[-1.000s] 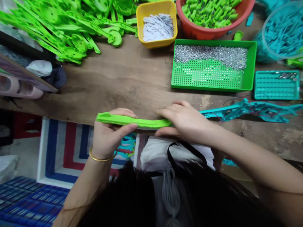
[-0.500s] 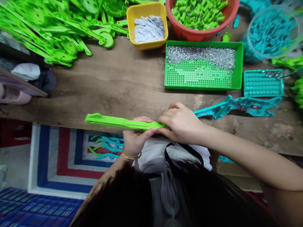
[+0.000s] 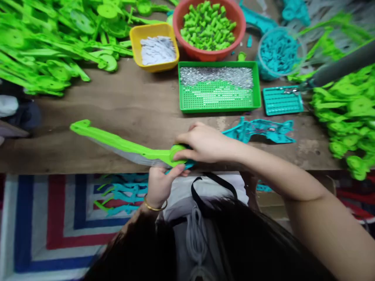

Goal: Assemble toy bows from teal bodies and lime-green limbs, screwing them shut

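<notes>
A long lime-green plastic part (image 3: 117, 143) with a pale grey strip along its lower side is held over the table's front edge. My left hand (image 3: 161, 182), with a gold bangle at the wrist, pinches its right end from below. My right hand (image 3: 202, 143) grips the round green end from above, its thumb on the disc. A bit of teal plastic shows between the hands, mostly covered by fingers. To the right of my right hand, a teal assembly (image 3: 260, 130) with thin reddish wire lies on the table.
Behind stand a yellow bowl (image 3: 133, 39), a red bowl (image 3: 175, 21), a green tray of metal pins (image 3: 181, 105), a teal tray (image 3: 283, 103) and a clear tub (image 3: 259, 64). Green parts (image 3: 58, 43) heap at left. A striped bin (image 3: 55, 210) sits below the edge.
The view has shifted right. The green part has turned from edge-on to showing its broad face and round end, its far end angled up, with both hands still on it.
</notes>
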The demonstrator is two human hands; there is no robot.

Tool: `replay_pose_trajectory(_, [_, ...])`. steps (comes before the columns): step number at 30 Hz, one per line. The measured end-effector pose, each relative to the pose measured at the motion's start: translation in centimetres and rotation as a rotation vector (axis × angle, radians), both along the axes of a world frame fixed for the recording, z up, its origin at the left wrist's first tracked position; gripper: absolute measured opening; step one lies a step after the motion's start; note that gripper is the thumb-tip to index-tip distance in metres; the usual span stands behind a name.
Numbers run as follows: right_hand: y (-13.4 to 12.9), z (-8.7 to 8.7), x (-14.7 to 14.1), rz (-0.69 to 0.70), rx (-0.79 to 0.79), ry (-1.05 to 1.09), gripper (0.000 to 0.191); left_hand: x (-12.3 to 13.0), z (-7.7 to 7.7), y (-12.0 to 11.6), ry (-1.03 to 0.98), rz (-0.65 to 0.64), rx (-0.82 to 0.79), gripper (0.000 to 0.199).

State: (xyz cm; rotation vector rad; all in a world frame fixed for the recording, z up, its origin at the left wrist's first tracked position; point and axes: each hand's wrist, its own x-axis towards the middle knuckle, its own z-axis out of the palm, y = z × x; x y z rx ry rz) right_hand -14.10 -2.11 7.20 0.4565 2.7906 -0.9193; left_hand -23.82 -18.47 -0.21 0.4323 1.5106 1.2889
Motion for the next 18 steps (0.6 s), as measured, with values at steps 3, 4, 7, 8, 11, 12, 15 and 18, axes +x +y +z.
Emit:
replay_pose_trajectory(3, [-1.7,-0.7,1.1,-0.066,0.149,0.149,0.042,-1.4,1.2,-0.5,-0.074,-0.015,-0.142,0.039])
replay_pose_trajectory(4, [-2.0,-0.8,2.1,-0.128,0.201,0.216,0.045,-2.1,1.5,-0.6,-0.083,-0.027,-0.194,0.04])
replay_pose_trajectory(7, [-1.6,-0.6,7.8,-0.434,0.255,0.337,0.045,-4.2,1.7,-0.6,-0.093,-0.123,-0.339,0.038])
replay_pose_trajectory(8, [-0.9,-0.7,10.3,-0.574,0.261,0.333,0.042,-4.9,1.7,-0.6,-0.092,-0.167,-0.372,0.038])
replay_pose_trajectory(11, [2.3,-1.8,17.8,-1.04,0.344,0.22,0.034,-6.9,2.0,-0.6,-0.058,-0.261,-0.415,0.035])
replay_pose_trajectory(12, [3.5,-2.5,19.8,-1.091,0.356,0.151,0.032,-7.6,2.3,-0.7,-0.007,-0.294,-0.427,0.034])
replay_pose_trajectory(15, [6.1,-5.1,23.1,-0.972,0.32,0.057,0.034,-9.0,3.6,-0.9,0.512,-0.439,-0.517,0.031])
replay_pose_trajectory(18, [6.7,-6.5,23.2,-0.832,0.355,-0.029,0.034,-8.3,4.3,-0.9,1.298,-0.353,-0.387,0.031])
